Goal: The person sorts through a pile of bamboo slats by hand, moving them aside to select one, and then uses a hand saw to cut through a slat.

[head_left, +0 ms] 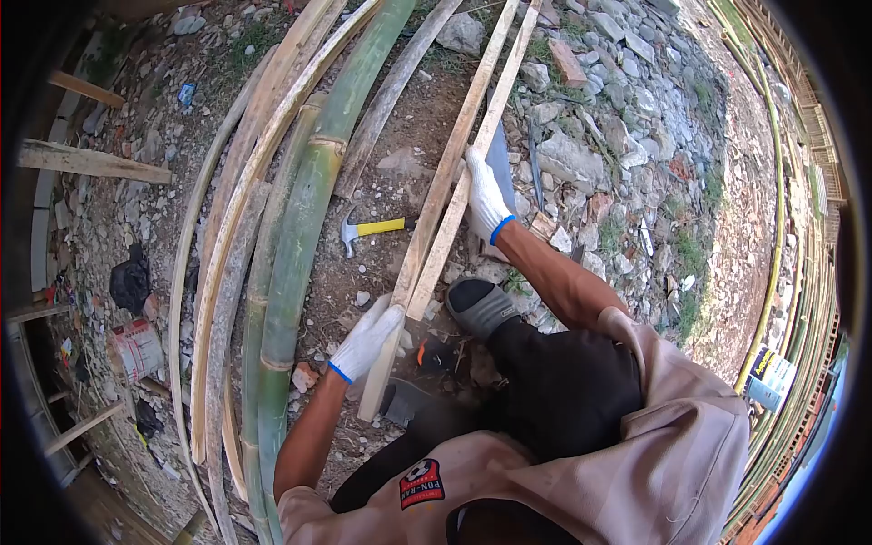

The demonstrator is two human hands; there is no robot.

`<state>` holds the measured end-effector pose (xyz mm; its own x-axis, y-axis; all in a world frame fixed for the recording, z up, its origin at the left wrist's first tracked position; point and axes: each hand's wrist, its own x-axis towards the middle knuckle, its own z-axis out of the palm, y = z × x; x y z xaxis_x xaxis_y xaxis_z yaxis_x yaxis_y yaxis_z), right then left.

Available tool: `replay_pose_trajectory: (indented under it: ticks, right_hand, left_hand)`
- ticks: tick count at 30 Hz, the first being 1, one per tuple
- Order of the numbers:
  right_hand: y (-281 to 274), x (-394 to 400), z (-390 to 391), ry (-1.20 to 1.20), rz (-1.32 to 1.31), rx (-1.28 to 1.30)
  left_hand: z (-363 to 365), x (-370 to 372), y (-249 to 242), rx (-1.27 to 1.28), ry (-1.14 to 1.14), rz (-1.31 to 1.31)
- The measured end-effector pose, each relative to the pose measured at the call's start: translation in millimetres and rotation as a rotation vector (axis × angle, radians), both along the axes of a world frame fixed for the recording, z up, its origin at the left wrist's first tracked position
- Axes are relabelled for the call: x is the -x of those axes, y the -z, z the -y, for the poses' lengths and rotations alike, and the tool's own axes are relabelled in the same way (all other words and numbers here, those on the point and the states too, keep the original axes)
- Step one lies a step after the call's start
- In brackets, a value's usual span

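Observation:
My left hand (366, 340), in a white knit glove with a blue cuff, is closed round the lower part of a long wooden strip (425, 238). Farther up, my right hand (487, 198), gloved the same way, grips a second wooden strip (445, 247). The two strips lie close side by side, meeting near my left hand and slightly apart higher up. Left of them, a claw hammer (377, 227) with a yellow handle rests on the dirt. My fingers are partly hidden behind the wood.
Thick green bamboo poles (304, 213) and weathered boards (218, 272) lie to the left. Stones and rubble (572, 159) cover the ground at right. My shoe (481, 307) is beside the strips. A white bucket (136, 350) stands far left, another container (769, 380) far right.

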<state>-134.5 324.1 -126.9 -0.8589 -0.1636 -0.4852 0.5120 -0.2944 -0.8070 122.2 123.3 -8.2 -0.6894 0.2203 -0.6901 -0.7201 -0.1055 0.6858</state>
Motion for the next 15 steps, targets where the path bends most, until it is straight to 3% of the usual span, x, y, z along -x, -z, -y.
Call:
replay_pose_trajectory:
  ticks: [5,8,10,15]
  right_hand:
    - [-19.3,-3.6,1.9,0.069,0.145,0.109]
    - [-25.5,-5.2,6.2,0.093,0.104,0.066]
    - [-36.1,-9.1,8.5,0.151,-0.057,-0.007]
    - [-42.8,-13.3,3.0,0.112,-0.105,0.058]
  left_hand:
    - [-5.7,5.1,-10.8,0.029,0.021,0.004]
    - [-8.5,3.4,-6.1,0.032,-0.014,-0.015]
    - [-9.4,2.7,-4.7,0.042,-0.028,-0.006]
    - [-10.6,4.6,-9.1,0.105,-0.029,-0.073]
